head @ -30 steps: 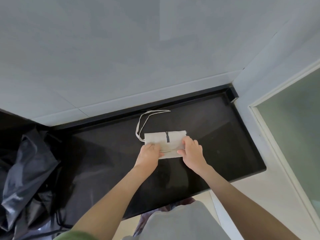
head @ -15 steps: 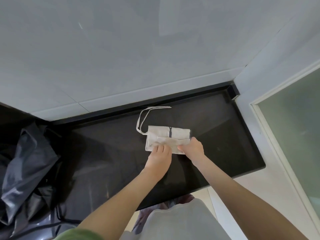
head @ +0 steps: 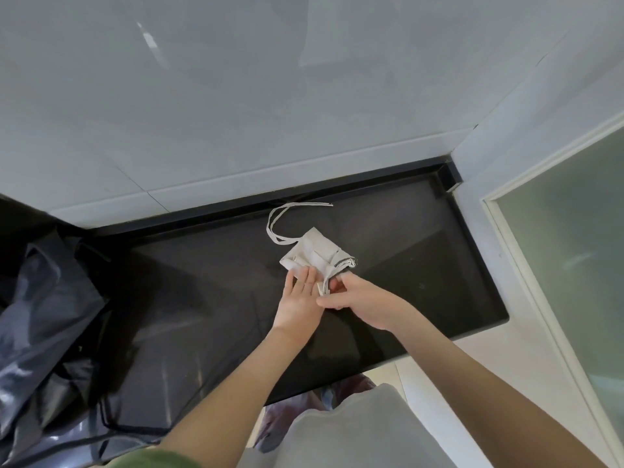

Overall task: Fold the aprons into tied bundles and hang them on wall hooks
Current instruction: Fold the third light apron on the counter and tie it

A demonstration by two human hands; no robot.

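Rotated since 0.5 s ago: folded apron (head: 315,251) now lies skewed, one corner pointing far. Right hand (head: 363,300): fingers curled, thumb and forefinger pinching strap ends (head: 325,282) at the bundle's near edge. Left hand (head: 299,300): fingers straight, together, pressing the near-left corner flat. Cloth pale grey, compact, layered; loose strap loop (head: 275,224) trails far-left on black counter (head: 422,265).

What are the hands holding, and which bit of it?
The right hand pinches the ties near their ends. The left hand holds nothing; its flat fingers press on the folded apron.
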